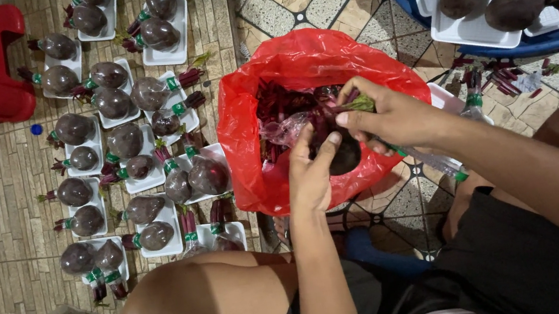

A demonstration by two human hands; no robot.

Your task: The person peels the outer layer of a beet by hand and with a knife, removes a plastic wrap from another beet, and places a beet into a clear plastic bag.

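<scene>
Above tiled floor, left hand and right hand pinching a beetroot over red bag.

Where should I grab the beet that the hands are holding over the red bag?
Probably by its stalk end, coming from above. The beet is round and dark, so it could slip, while the right hand already pinches the stalks at its top. The left hand steadies it from below, over the red bag.
</scene>
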